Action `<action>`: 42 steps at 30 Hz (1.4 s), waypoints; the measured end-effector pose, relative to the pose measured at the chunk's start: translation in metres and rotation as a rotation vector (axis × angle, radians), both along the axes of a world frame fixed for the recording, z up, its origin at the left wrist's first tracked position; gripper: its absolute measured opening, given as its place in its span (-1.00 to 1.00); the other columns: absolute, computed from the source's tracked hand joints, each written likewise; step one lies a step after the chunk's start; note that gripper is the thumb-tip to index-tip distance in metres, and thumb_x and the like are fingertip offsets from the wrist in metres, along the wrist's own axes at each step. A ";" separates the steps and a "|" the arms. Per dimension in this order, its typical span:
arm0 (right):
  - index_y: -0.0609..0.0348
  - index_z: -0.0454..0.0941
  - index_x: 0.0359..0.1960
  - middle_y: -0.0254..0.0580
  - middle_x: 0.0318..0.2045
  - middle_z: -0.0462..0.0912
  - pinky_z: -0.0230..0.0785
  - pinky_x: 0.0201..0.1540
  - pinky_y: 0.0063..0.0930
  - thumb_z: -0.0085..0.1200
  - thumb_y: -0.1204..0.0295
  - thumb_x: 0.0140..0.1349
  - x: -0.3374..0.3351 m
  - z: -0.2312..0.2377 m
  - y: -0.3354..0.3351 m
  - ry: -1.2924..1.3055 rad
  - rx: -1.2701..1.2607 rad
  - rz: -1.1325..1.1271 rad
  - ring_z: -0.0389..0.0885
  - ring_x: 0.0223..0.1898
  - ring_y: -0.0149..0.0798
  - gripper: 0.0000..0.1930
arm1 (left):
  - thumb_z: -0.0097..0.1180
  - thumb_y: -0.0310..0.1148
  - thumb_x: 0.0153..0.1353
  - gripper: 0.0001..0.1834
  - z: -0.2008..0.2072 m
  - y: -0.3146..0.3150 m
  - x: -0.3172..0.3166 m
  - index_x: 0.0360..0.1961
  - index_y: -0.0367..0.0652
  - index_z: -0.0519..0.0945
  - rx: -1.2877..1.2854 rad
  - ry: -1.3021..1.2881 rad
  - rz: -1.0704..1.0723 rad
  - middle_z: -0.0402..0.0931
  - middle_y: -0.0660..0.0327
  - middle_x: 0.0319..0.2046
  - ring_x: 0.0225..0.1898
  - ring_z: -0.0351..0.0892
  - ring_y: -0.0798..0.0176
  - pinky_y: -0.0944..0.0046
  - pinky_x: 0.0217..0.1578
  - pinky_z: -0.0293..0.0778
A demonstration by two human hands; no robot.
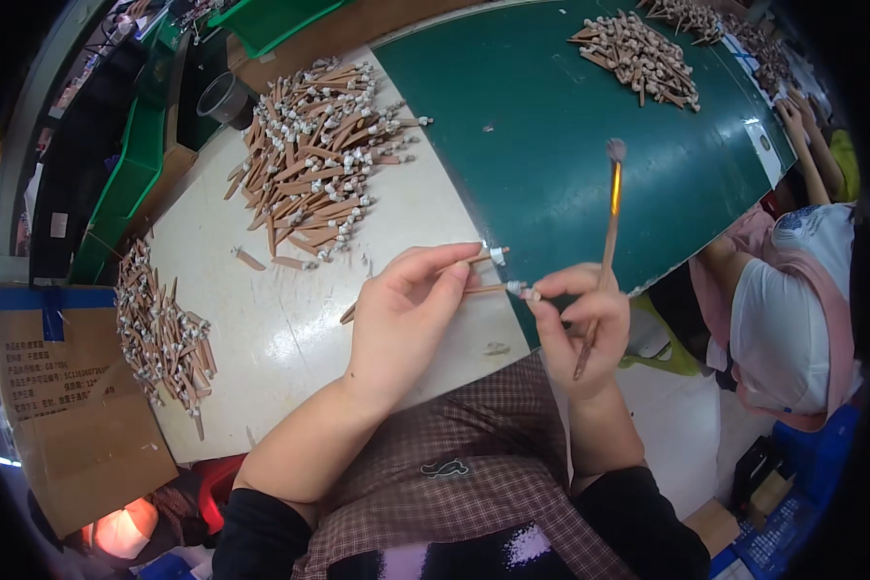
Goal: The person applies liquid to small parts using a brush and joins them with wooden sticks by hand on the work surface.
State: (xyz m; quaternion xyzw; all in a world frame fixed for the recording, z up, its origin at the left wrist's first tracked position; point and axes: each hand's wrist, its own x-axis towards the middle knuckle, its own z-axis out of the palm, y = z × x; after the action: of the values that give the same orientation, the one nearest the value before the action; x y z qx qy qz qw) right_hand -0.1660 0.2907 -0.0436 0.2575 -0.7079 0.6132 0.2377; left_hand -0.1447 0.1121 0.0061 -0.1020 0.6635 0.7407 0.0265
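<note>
My left hand [401,314] is closed on thin brown wooden sticks with small white ends; one stick [489,289] points at my right hand, and a second white-tipped stick [496,255] shows just above it. Part of a brown stick also sticks out behind the left palm. My right hand [585,329] holds a slim paintbrush [613,208] upright, its bristles at the top and its handle end below the palm. The thumb and forefinger of that hand meet at the small whitish-pink tip of the lower stick. Whether they pinch it or only touch it is hard to see.
A large heap of white-tipped sticks [309,159] covers the pale board; a smaller heap [164,333] lies left. Brown pieces [643,58] are piled on the green tabletop [532,116]. A dark cup [224,101] stands behind. A cardboard box [77,425] is left; another person [793,309] sits right.
</note>
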 end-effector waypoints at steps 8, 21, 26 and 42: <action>0.02 0.32 -0.33 -0.16 -0.30 0.64 0.35 -0.27 -0.39 0.33 0.64 -0.11 -0.002 -0.003 0.001 0.160 0.059 0.047 0.56 -0.33 -0.20 -0.58 | 0.03 -0.59 0.27 -0.73 0.010 0.004 0.010 -0.01 -0.35 0.55 0.119 0.084 -0.033 0.49 0.18 -0.18 -0.24 0.54 0.40 0.44 -0.18 0.48; 0.02 0.33 -0.29 -0.20 -0.33 0.64 0.30 -0.27 -0.41 0.36 0.59 -0.12 -0.006 -0.002 0.001 0.067 -0.012 0.036 0.53 -0.34 -0.24 -0.57 | 0.07 -0.69 0.18 -0.73 0.006 0.006 0.018 -0.08 -0.32 0.59 -0.311 0.373 -0.100 0.47 0.16 -0.21 -0.21 0.54 0.33 0.40 -0.16 0.48; 0.03 0.33 -0.29 -0.18 -0.33 0.63 0.32 -0.30 -0.41 0.34 0.60 -0.10 -0.006 -0.004 -0.003 0.090 0.050 0.036 0.54 -0.36 -0.24 -0.58 | 0.12 -0.66 0.14 -0.73 0.006 0.011 0.018 -0.12 -0.26 0.63 -0.199 0.290 0.032 0.53 0.17 -0.27 -0.25 0.56 0.31 0.40 -0.22 0.48; 0.18 0.42 -0.28 -0.08 -0.35 0.65 0.36 -0.28 -0.41 0.29 0.61 -0.03 0.000 0.012 -0.022 0.007 0.377 -0.009 0.57 -0.38 -0.15 -0.69 | 0.02 -0.58 0.24 -0.81 0.000 -0.080 0.080 -0.16 -0.32 0.62 -0.442 0.042 0.191 0.54 0.20 -0.25 -0.21 0.50 0.37 0.41 -0.14 0.39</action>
State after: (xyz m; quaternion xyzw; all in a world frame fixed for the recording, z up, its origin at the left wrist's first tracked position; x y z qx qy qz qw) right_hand -0.1661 0.2685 -0.0319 0.2965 -0.8106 0.4678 0.1902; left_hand -0.0643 0.0323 0.0061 -0.1521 0.7972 0.5787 -0.0806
